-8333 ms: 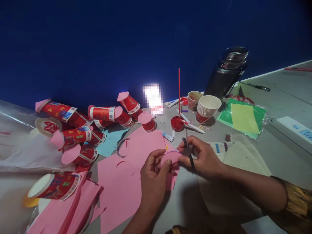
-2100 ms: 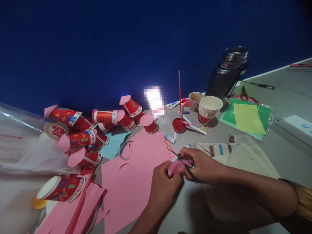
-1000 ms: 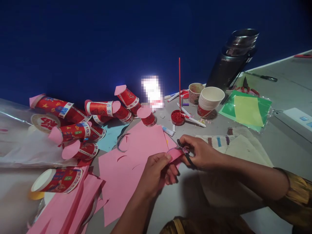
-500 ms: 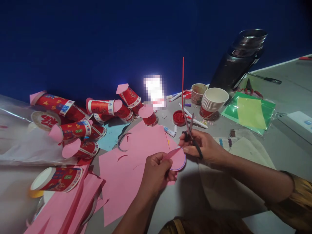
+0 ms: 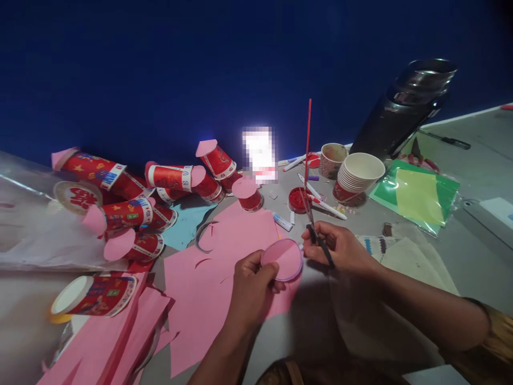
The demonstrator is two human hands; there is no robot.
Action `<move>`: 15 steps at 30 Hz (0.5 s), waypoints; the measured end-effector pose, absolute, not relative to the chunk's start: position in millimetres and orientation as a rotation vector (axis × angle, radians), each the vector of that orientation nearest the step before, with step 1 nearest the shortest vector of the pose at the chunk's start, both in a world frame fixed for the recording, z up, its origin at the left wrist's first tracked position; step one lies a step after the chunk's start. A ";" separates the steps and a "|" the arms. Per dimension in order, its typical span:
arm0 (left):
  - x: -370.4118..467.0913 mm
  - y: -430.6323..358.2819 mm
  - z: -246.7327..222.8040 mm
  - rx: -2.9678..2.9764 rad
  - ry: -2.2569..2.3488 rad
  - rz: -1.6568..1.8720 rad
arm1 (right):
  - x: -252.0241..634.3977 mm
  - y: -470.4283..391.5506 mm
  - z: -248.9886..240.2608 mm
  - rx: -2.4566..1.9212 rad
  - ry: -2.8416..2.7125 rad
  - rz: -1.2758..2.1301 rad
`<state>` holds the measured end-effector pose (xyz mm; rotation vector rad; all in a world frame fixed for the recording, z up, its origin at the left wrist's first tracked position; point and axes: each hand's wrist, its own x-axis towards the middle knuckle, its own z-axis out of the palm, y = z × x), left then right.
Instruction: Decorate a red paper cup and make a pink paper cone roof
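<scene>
Between thumb and fingers, my left hand (image 5: 254, 275) pinches a round pink paper disc (image 5: 285, 259) with a purple-blue line along its edge. My right hand (image 5: 340, 246) grips black-handled scissors (image 5: 320, 246), blades pointing up and away from me. The blades look nearly together, beside the disc and apart from it. Under my left hand lies a large pink paper sheet (image 5: 200, 310) with curved slivers of paper on it. Beyond the hands stands a red cup (image 5: 251, 202) topped by a pink paper disc (image 5: 244, 187).
Several red cups with pink discs (image 5: 128, 214) are piled at left, beside a plastic bag (image 5: 32, 224). A stack of paper cups (image 5: 356, 179), a red paint pot (image 5: 298, 199) and markers stand behind my right hand. A dark flask (image 5: 404, 107) leans at the back right.
The pink disc has turned flatter toward the camera and moved slightly left with my left hand. The scissors' blades have come closer together. The whole view has shifted a little.
</scene>
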<state>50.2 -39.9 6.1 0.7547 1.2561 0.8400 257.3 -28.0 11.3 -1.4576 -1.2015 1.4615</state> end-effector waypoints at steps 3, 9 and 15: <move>40.7 -33.4 12.2 0.663 1.263 1.013 | 258.2 -32.4 7.5 -1.430 -1.310 1.572; 31.7 -30.6 23.5 0.598 1.274 1.190 | 251.6 -44.6 -10.2 -1.482 -1.651 1.571; 34.1 -34.1 32.0 0.733 1.330 1.188 | 246.9 -45.5 -9.3 -1.500 -1.903 1.496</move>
